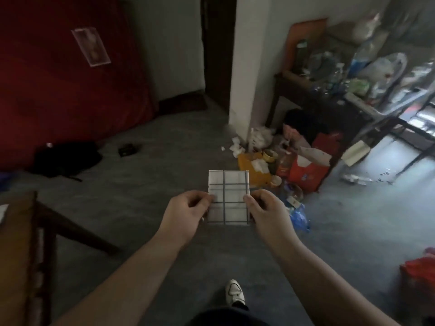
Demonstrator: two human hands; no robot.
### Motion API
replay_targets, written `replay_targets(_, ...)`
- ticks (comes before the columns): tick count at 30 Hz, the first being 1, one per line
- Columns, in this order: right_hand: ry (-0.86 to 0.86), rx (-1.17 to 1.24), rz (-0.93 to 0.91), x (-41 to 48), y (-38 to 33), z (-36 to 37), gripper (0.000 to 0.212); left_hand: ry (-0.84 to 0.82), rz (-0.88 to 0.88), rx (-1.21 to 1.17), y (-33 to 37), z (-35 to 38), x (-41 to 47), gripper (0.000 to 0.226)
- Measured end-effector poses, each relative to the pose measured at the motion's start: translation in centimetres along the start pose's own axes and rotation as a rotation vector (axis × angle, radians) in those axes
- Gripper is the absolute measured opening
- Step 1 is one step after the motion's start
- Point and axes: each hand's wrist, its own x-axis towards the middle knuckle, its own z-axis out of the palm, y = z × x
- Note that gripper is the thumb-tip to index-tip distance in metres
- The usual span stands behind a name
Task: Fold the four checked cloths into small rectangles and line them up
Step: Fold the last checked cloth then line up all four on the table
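Observation:
A white checked cloth [227, 196] with dark grid lines is folded into a small rectangle and held up in the air in front of me. My left hand [186, 214] pinches its left edge. My right hand [264, 212] pinches its right edge. Both hands sit at about the cloth's mid-height, thumbs on the near face. The cloth hangs flat and upright between them, above the grey floor. No other checked cloth shows in this view.
A wooden table corner [18, 231] stands at the lower left. A pile of rubbish and bags [282, 165] lies on the floor beyond the cloth. A cluttered dark table [329, 90] is at the right, a red cover [58, 78] at the left. My shoe [234, 290] is below.

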Motion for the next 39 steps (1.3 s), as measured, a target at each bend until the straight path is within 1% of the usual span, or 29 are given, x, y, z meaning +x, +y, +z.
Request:
replay_targets(2,-0.121,0.025,0.007,5.4,-2.3,2.2,0.013,0.087,-0.035,0.019,1.1,-2.1,3.9,0.010)
replay_targets(6,-0.303,0.018,0.000,14.0,-7.1,8.4,0.009,0.277,-0.068,0.049,2.3,-8.0,10.1,0.013)
replay_targets(12,-0.503,-0.056,-0.056,23.6,-13.1,19.9,0.010,0.473,-0.198,0.011,1.0,-17.1,18.2,0.010)
replay_targets(15,-0.551,-0.059,-0.090,28.6,-16.2,26.5,0.010,0.568,-0.216,-0.073,0.3,-22.2,23.2,0.009)
replay_targets(19,-0.600,-0.070,-0.142,34.6,-21.5,35.9,0.011,0.643,-0.156,-0.143,-0.6,-31.0,30.5,0.012)
replay_targets(24,-0.605,-0.006,-0.153,41.5,-29.0,45.8,0.011,0.665,-0.093,-0.224,-0.3,-42.2,39.4,0.015)
replay_targets(27,-0.613,0.046,-0.173,45.7,-32.6,50.6,0.010,0.714,-0.046,-0.231,0.2,-47.1,44.5,0.016)
replay_targets(30,-0.625,0.075,-0.182,49.4,-35.5,55.3,0.012,0.731,-0.056,-0.241,0.1,-51.4,48.9,0.018)
replay_targets(34,-0.696,0.079,-0.227,54.7,-38.9,62.6,0.012,0.784,-0.066,-0.248,-1.1,-57.7,54.5,0.017)
replay_targets(39,-0.842,0.060,-0.332,60.5,-43.0,74.3,0.010,0.962,-0.093,-0.272,-3.8,-66.0,60.6,0.017)
